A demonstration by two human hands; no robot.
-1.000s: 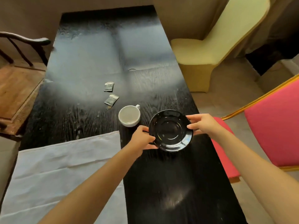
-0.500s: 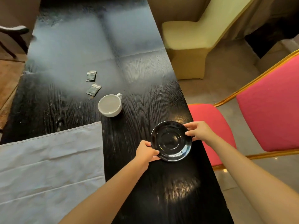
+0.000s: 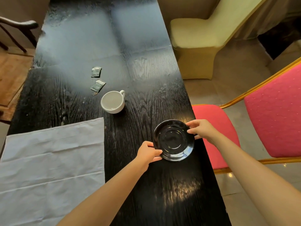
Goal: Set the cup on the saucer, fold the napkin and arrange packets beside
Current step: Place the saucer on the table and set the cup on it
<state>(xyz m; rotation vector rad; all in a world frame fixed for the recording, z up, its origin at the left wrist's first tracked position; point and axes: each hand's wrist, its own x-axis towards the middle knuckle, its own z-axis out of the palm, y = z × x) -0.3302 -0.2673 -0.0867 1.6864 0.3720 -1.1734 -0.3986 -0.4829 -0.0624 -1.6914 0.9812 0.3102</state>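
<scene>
A glossy black saucer point(image 3: 174, 140) lies near the right edge of the black wooden table point(image 3: 140, 75). My left hand point(image 3: 149, 154) pinches its near-left rim, and my right hand point(image 3: 201, 128) grips its far-right rim. A white cup point(image 3: 112, 101) stands upright and apart, up and to the left of the saucer, with its handle pointing away. Two dark packets lie beyond the cup: one point(image 3: 98, 85) close to it, the other point(image 3: 96, 72) farther back. A pale grey napkin point(image 3: 52, 162) is spread flat at the near left.
A red chair with a gold frame point(image 3: 263, 111) stands right beside the table next to the saucer. A cream covered chair point(image 3: 198, 39) is farther back on the right. At the far left there is a dark wooden chair point(image 3: 17, 28).
Both hands have carried the saucer from beside the cup toward me and to the table's right edge. The cup, packets and napkin stay where they were.
</scene>
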